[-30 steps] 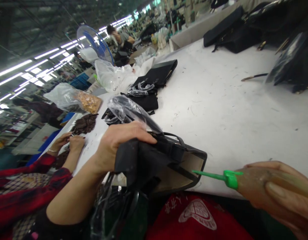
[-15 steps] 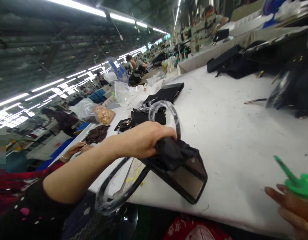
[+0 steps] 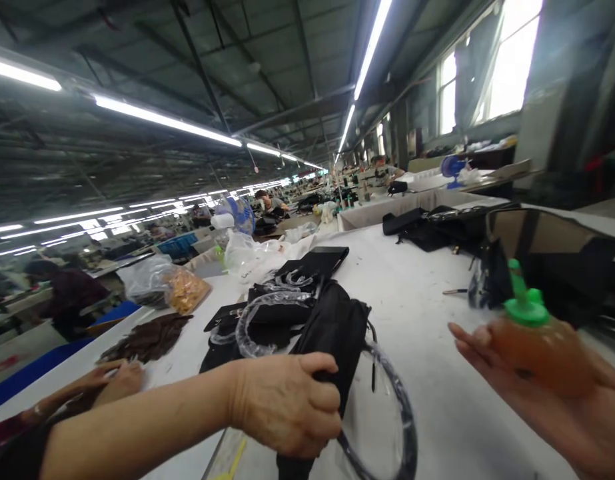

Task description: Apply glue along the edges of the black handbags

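Note:
My left hand (image 3: 287, 407) is closed around a black handbag (image 3: 332, 340) standing on edge on the white table (image 3: 417, 320). Plastic-wrapped handles (image 3: 387, 413) loop out from under the bag. At the right, my right hand (image 3: 542, 393) cradles a squeeze bottle (image 3: 537, 347) of amber liquid, its green nozzle cap (image 3: 522, 300) pointing up. The bottle sits a little right of the bag and above the table.
More black bags (image 3: 307, 273) and wrapped handles lie behind. A pile of brown pieces (image 3: 147, 337), a clear plastic bag of tan bits (image 3: 180, 290) and another person's hands (image 3: 112, 380) are at the left. Dark bags (image 3: 547, 253) crowd the right side. A small tool (image 3: 457, 291) lies mid-table.
The view has tilted up toward the ceiling. My left hand turned the bag from lying open-side out to standing on edge. My right hand raised the bottle, nozzle now pointing up.

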`<control>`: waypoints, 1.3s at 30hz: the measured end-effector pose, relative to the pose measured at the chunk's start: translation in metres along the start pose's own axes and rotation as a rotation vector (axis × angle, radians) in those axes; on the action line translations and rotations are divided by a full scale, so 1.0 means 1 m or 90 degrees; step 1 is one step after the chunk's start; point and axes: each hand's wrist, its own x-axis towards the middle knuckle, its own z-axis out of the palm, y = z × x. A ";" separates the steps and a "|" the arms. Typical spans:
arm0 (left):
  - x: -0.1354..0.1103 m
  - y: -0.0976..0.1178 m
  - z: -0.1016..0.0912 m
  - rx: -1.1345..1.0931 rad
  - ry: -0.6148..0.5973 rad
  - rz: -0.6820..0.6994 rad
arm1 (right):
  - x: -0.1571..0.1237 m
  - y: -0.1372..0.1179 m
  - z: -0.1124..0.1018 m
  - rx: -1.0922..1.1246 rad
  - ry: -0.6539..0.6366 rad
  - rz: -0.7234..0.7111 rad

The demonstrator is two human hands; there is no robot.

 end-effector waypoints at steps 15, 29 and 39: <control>-0.014 -0.005 0.036 0.063 0.111 0.196 | 0.102 0.016 0.102 -0.044 -0.413 0.245; -0.022 -0.018 0.011 -0.222 -0.154 -0.608 | 0.103 0.083 0.125 0.086 -0.083 0.152; 0.014 -0.048 0.008 -0.657 -0.002 -0.990 | 0.072 0.109 0.172 0.203 0.102 0.126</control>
